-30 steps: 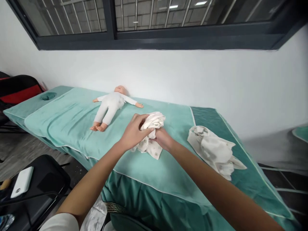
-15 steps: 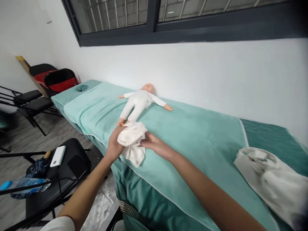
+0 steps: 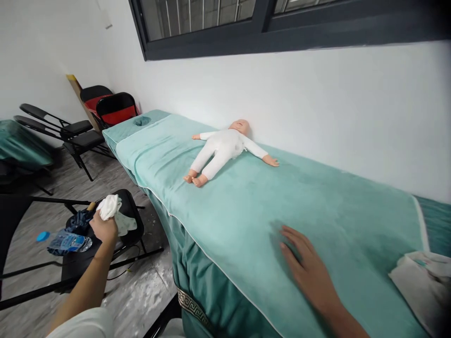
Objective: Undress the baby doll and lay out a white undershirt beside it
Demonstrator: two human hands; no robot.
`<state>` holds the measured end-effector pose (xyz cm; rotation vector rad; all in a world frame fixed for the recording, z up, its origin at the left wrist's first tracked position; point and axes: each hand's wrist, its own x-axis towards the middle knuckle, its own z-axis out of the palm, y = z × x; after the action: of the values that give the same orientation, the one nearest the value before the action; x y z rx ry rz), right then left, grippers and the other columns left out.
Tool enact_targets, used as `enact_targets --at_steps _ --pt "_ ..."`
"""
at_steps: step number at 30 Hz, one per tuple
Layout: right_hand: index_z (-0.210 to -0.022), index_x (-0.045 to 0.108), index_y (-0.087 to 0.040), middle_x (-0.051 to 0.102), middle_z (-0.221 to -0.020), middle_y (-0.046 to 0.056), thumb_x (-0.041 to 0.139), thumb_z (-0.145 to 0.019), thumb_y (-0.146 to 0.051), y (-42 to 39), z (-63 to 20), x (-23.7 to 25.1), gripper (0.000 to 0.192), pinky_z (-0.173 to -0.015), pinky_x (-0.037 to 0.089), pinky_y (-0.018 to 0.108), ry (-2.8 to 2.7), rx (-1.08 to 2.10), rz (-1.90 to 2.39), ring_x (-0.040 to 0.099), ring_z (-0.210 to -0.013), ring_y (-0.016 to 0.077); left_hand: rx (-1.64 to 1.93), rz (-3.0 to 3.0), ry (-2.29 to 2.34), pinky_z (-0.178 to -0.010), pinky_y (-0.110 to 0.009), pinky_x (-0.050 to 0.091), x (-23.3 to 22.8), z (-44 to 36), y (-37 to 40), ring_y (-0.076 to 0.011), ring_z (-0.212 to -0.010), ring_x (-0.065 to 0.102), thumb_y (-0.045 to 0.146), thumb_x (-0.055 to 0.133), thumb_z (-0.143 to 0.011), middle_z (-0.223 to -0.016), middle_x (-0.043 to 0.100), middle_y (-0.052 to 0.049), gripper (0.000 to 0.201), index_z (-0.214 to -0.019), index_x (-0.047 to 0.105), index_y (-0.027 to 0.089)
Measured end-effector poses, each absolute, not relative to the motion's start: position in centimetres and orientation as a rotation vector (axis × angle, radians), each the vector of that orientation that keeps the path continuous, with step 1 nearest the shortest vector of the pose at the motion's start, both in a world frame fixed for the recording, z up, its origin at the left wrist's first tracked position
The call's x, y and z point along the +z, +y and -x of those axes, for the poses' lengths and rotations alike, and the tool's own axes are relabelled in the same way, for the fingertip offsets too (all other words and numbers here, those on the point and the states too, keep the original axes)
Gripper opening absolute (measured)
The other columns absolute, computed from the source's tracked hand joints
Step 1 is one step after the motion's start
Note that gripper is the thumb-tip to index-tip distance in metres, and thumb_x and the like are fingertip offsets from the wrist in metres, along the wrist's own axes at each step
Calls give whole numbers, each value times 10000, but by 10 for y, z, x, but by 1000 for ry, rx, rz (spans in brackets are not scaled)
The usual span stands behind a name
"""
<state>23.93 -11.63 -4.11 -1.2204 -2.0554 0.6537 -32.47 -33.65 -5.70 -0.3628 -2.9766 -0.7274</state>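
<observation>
teal towelling covers the long massage bed (image 3: 225, 206) that fills the head view, its far side against a white wall under a dark window. the left hand (image 3: 103, 228) is out past the bed's near edge, above a black folding chair (image 3: 136, 217), clenched around a bunched white cloth (image 3: 110, 206); part of the cloth hangs down toward the seat. on or by that chair sit a dark bundle (image 3: 79, 220) and a clear water bottle (image 3: 65, 241) with a blue cap. the right hand (image 3: 307, 267) lies flat on the bed cover, fingers spread, gripping nothing. a baby doll (image 3: 225, 149) in a white suit lies on its back further up the bed, arms out, well apart from both hands. a second pale folded cloth (image 3: 419, 286) rests at the right end of the bed, near the right forearm but not touching it.

judging from this, the step in hand looks like setting the bunched cloth aside on the chair. a next move would call for lowering it onto a bare part of the seat, clear of the bottle and bundle, then opening the fingers so it does not slide to the floor.
</observation>
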Motion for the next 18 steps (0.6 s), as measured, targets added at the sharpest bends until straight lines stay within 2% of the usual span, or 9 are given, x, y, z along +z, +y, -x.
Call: enact_targets --at_steps 2,4,8,12,18 --pt "-1202 606 -288 596 -1394 92 485 -963 -506 -127 -255 -42 346 -1063 498 572 -2079 580 1265 587 -1270 332 -735 232 -2906 -978 -540 437 -69 335 -344 -401 -1254 514 471 357 -976 -1471 334 -226 633 -1527 243 182" --pt "-1213 597 -298 591 -1403 89 478 -966 -504 -136 -264 -43 342 -1025 525 577 -2096 530 1295 595 -1258 342 -687 286 -2905 -973 -516 438 -84 342 -350 -405 -1274 498 453 436 -950 -1505 311 -209 637 -1522 304 205" --pt "-1226 589 -292 596 -1389 101 475 -974 -477 -151 -270 -46 332 -1000 536 581 -2142 430 1292 603 -1235 350 -430 534 -3125 -996 -582 387 -119 350 -356 -470 -1334 404 415 532 -888 -1492 375 -222 648 -1488 406 203" --pt "-1236 581 -299 604 -1379 103 468 -982 -444 -164 -269 -49 314 -995 515 604 -2207 364 1239 594 -1234 362 -361 497 -3169 -1017 -610 360 -139 358 -357 -463 -1351 380 406 535 -876 -1497 386 -253 687 -1508 372 192" --pt "-1252 578 -317 599 -1391 102 483 -983 -424 -176 -271 -49 305 -979 515 595 -2206 361 1229 596 -1231 364 -261 683 -3054 -1049 -623 338 -139 362 -362 -460 -1405 349 405 509 -907 -1556 335 -258 663 -1509 359 173"
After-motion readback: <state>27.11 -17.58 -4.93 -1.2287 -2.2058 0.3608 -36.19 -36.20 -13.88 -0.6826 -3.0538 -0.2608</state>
